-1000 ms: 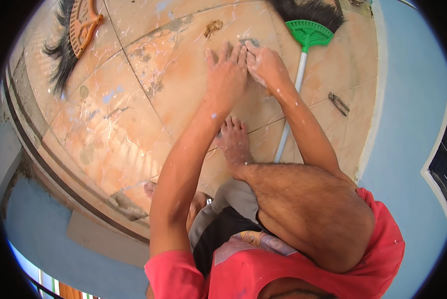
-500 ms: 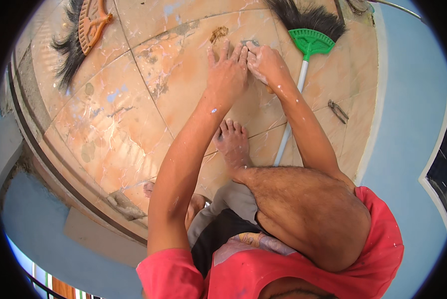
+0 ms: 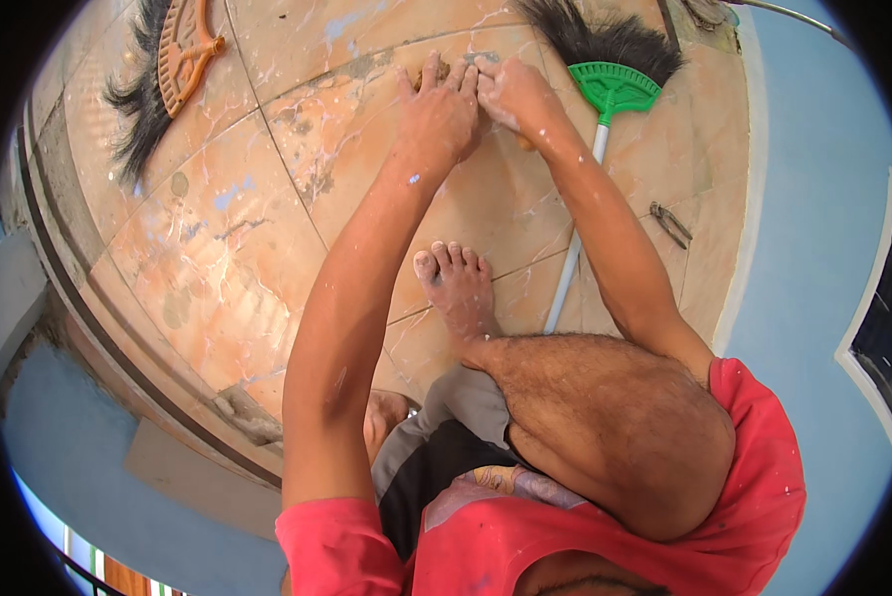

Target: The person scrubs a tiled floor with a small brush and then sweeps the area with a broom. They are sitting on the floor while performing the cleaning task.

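Note:
My left hand (image 3: 440, 117) is at the far middle of the tiled floor (image 3: 366, 169), its fingers stretched out, the fingertips over a brown smudge (image 3: 441, 72). Right beside it, my right hand (image 3: 517, 97) is closed round a tool, and a short tan handle end (image 3: 525, 144) shows below the palm. The tool's front part is hidden by my fingers, so its kind does not show. Pale dust or paint flecks both hands. The fingertips of the two hands meet or nearly meet.
A green broom (image 3: 615, 89) with a pale pole lies just right of my right arm. Pincers (image 3: 671, 225) rest near the blue wall (image 3: 809, 199). At the far left lies an orange broom (image 3: 184, 55). My bare foot (image 3: 458, 293) stands on the tiles; a raised edge (image 3: 148, 343) curves along the left.
Both hands have shifted slightly away and to the left, and my left fingers now lie over the brown smudge. The right hand keeps its grip on the tool.

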